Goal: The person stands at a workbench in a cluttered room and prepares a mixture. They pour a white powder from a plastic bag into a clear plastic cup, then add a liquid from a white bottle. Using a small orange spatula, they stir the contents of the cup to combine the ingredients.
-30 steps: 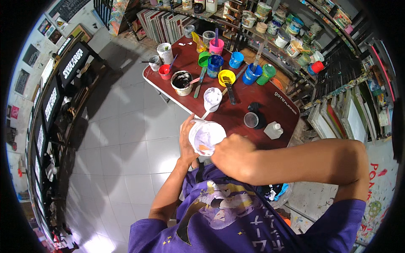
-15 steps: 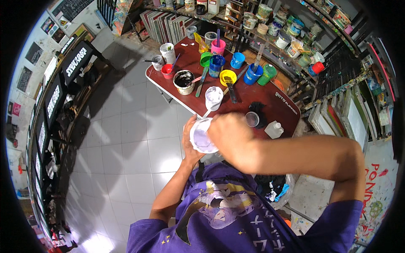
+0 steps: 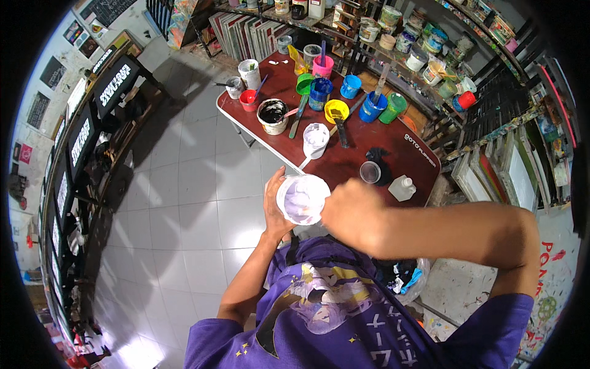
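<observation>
My left hand (image 3: 276, 206) is wrapped round the side of a white tub (image 3: 279, 200), tilted so that its mouth faces me. Streaky pale lilac paint (image 3: 301, 198) coats the inside. At the tub's right rim is my right hand (image 3: 351, 212), closed like a fist and blurred by motion; whatever it grips is hidden by the fingers. Just beyond the tub, on the dark red table (image 3: 344, 169), a white cup (image 3: 315, 136) smeared with pale paint stands near the edge, with a pale stick or handle (image 3: 305, 162) beside it.
Farther back stand a black-paint bucket (image 3: 272, 117), a yellow pot (image 3: 337, 111), a blue pot (image 3: 373, 107) and several others. A clear cup (image 3: 369, 173), a black cloth (image 3: 379, 161) and a white bottle (image 3: 402, 188) lie to the right. Shirts on a rack (image 3: 80, 144) line the left.
My right hand has moved right, from over the tub's mouth to its rim, uncovering more of the lilac paint. My left hand still holds the tub in nearly the same place.
</observation>
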{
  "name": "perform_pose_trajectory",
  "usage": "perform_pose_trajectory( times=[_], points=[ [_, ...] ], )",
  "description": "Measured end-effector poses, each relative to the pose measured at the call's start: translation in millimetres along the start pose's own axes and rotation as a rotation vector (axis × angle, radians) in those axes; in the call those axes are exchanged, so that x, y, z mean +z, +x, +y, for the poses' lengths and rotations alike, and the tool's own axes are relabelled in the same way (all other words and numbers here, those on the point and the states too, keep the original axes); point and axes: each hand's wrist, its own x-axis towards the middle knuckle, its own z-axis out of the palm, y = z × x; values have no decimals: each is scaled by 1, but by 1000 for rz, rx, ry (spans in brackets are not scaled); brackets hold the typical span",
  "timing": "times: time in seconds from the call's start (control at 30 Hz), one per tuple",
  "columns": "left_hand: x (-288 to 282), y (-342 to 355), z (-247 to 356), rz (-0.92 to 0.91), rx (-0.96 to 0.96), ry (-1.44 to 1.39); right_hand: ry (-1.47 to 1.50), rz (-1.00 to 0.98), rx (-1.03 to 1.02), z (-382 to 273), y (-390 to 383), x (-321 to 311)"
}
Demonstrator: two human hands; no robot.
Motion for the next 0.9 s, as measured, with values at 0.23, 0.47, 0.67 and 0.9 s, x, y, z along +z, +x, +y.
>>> perform_pose_trajectory(
  times=[0.23, 0.47, 0.67, 0.9],
  points=[
    [5, 2, 14, -11, -96, -74, -307, 100, 43, -4, -7, -34],
    [-6, 17, 12, 83, 48, 195, 29, -43, 319, 21, 29, 6],
    [-8, 27, 10, 123, 275, 351, 462, -331, 170, 68, 21, 27],
    [7, 12, 9, 234, 207, 316, 858, -324, 250, 47, 10, -9]
  ],
)
